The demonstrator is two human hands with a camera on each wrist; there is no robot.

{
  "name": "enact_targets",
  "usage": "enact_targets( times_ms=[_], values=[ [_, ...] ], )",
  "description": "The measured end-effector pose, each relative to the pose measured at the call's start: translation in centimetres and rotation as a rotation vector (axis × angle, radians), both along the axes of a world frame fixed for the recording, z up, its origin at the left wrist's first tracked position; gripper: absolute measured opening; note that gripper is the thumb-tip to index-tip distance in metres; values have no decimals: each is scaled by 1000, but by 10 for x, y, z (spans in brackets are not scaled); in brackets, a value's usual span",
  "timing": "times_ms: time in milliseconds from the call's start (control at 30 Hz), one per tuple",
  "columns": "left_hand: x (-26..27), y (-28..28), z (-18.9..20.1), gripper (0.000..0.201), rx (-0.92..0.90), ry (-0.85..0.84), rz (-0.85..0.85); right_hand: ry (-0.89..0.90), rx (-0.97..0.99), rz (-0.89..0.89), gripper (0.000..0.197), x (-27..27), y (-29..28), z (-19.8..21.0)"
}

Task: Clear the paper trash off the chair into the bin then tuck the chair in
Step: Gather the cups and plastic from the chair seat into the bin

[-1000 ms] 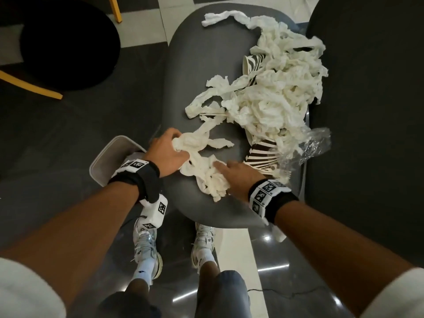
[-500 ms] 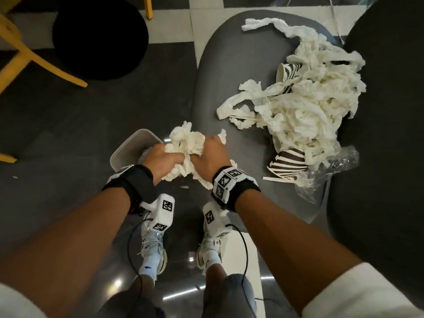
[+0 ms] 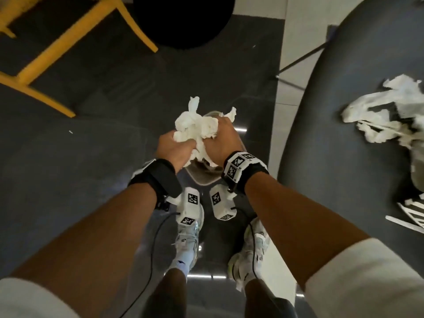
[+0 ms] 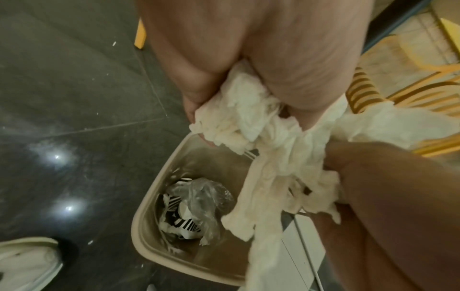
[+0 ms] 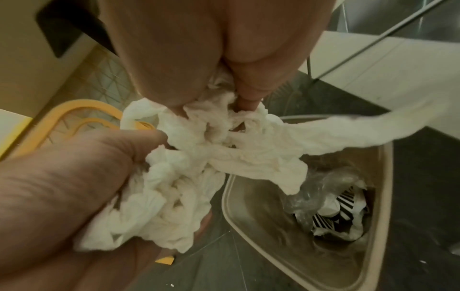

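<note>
Both hands clenched one wad of white paper trash (image 3: 197, 129) directly above the beige bin (image 3: 202, 177); the left hand (image 3: 175, 149) gripped it from nine o'clock, the right hand (image 3: 219, 143) from three o'clock, fingers curled into the tissue; inside the bin (image 4: 149, 214) lay a striped cup (image 4: 181, 220) and clear plastic wrap (image 4: 201, 195); more paper (image 3: 390, 111) remained on the grey chair (image 3: 344, 180) at three o'clock; a yellow chair (image 3: 68, 49) stood at eleven o'clock.

Two hands (image 3: 177, 149) (image 3: 221, 143), one bin (image 4: 147, 222) — one chair (image 3: 344, 111).
</note>
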State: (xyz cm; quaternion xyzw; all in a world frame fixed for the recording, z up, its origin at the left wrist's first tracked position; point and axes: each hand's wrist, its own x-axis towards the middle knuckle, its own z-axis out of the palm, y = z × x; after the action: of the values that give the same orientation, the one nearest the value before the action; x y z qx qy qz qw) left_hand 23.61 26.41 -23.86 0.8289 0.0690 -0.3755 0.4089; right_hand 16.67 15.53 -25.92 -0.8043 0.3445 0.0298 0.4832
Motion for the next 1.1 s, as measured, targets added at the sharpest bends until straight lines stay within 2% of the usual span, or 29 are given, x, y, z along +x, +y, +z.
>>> enact_targets(
  times_ms=[67,167,200,267,367,433,467,567,600,700,833,933,1100],
  values=[
    [3,2,-35,32,-35,64,30,-15,-15,-10,16,12,4,-40],
    [0,-2,-76,39,-108,157,-3,136,69,-31,18,13,5,-96],
    [0,-2,-89,49,-104,196,-33,225,96,-24,28,11,4,-114],
    [0,1,-109,72,-34,255,-148,423,94,29,63,3,-1,-133],
    [5,6,-123,78,97,216,-389,557,64,140,101,-6,-7,-129],
    [7,6,-120,82,142,157,-474,553,17,187,112,-8,-12,-108],
    [8,6,-117,81,163,119,-495,519,-11,203,108,-10,-13,-97],
    [13,7,-108,65,205,-8,-557,432,-19,239,65,-17,-16,-50],
    [13,3,-97,59,217,-36,-573,419,3,215,57,-22,-19,-31],
    [8,-16,-54,52,249,-53,-614,446,81,151,45,-41,-26,12],
    [-16,-53,5,37,189,-96,-703,344,114,12,33,-83,-43,70],
    [-54,-93,41,28,113,-154,-791,284,145,-147,25,-131,-67,106],
    [-140,-144,83,24,-46,-232,-1012,255,152,-329,27,-221,-106,140]
  ],
)
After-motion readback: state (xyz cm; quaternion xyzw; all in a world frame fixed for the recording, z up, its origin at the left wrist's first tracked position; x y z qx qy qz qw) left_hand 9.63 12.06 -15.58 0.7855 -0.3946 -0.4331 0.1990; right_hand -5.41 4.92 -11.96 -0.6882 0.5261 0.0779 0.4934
